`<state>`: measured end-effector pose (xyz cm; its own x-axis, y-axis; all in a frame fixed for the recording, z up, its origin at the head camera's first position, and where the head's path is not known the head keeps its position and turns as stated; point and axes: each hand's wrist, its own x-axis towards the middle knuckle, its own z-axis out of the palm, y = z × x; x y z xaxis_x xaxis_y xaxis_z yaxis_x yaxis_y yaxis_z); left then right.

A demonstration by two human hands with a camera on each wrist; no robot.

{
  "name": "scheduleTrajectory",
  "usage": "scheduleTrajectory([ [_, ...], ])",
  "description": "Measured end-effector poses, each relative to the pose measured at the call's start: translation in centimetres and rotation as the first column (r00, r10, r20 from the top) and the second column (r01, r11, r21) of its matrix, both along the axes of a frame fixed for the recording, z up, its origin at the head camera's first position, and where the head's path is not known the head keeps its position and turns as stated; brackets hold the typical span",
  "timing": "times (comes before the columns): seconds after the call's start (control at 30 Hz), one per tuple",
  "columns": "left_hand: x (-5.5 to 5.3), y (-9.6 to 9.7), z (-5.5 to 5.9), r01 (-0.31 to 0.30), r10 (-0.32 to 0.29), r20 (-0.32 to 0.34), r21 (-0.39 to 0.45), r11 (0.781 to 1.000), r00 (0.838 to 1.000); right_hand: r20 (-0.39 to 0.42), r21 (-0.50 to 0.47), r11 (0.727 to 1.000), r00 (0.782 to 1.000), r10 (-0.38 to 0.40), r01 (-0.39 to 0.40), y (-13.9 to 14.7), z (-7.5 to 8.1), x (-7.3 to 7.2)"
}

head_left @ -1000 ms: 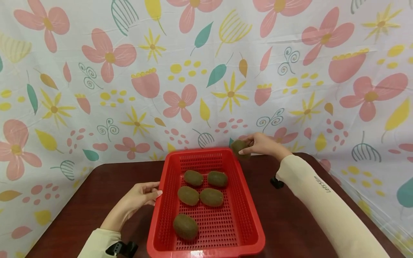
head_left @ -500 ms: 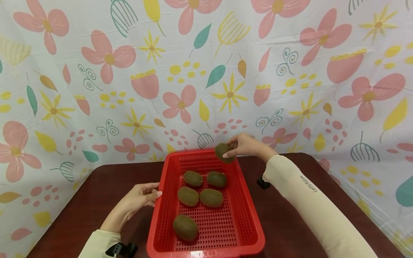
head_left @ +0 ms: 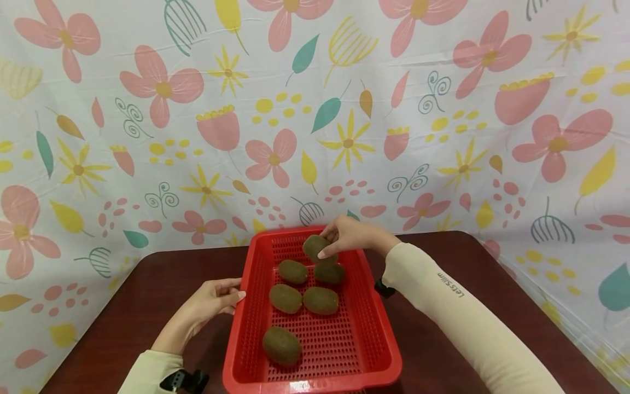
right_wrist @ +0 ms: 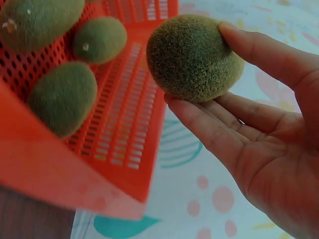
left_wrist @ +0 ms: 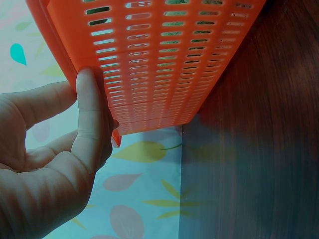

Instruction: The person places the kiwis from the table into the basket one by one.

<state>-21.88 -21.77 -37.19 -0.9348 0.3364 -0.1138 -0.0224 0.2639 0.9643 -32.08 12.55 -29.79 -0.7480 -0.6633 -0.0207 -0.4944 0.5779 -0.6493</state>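
My right hand (head_left: 351, 235) pinches a brown, fuzzy kiwi (head_left: 316, 249) over the far end of a red plastic basket (head_left: 388, 328). The right wrist view shows the held kiwi (right_wrist: 192, 59) between thumb and fingertips. Several other kiwis lie on the basket floor: a pair at the far end, a pair in the middle, and a single kiwi (head_left: 281, 346) near the front left. In the head view, the held kiwi overlaps the far right kiwi (head_left: 330, 273). On the basket's left side, my left hand (head_left: 216, 298) grips the rim, its fingers under the lip in the left wrist view.
The basket stands on a dark brown wooden table (head_left: 192, 262), with slotted side walls and a perforated floor. Behind it hangs a white cloth (head_left: 275, 82) printed with flowers and leaves, rising from the table's far edge. A dark wrist camera (head_left: 187, 380) sits at my left cuff.
My right hand has carried the kiwi leftward from beyond the basket's far right corner, across the rim, and lower over the far end. The left hand stays at the rim.
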Motion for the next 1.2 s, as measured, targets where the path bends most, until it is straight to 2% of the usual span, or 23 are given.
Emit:
scheduleTrajectory([
  [0.13,0.0,0.0,0.0,0.003,-0.003,0.001,0.001,1.000,1.000,0.036,-0.001,1.000,0.999,0.025,-0.025,-1.1,-0.4,0.5],
  [0.3,0.0,0.0,0.0,-0.002,0.002,0.003,0.003,1.000,1.000,0.015,0.052,0.994,0.995,0.094,-0.095,-2.3,-0.8,1.6],
  [0.43,0.1,0.0,0.1,-0.008,0.008,0.004,0.005,1.000,1.000,0.030,0.097,0.983,0.988,0.151,-0.153,-3.2,-1.0,2.5],
  [0.63,0.1,0.0,0.1,-0.007,0.007,0.003,-0.001,1.000,1.000,0.067,0.144,0.970,0.980,0.190,-0.198,-4.1,-1.3,3.5],
  [0.87,0.0,0.0,0.2,-0.014,0.014,0.009,0.003,1.000,1.000,0.122,0.175,0.946,0.960,0.254,-0.273,-4.8,-1.8,4.4],
  [1.07,0.0,0.0,0.1,-0.014,0.014,0.005,0.001,1.000,1.000,0.172,0.193,0.937,0.950,0.260,-0.291,-5.6,-2.4,4.9],
  [1.2,0.0,0.0,0.1,-0.010,0.010,0.003,0.005,1.000,1.000,0.186,0.234,0.930,0.952,0.245,-0.285,-6.1,-2.9,5.3],
])
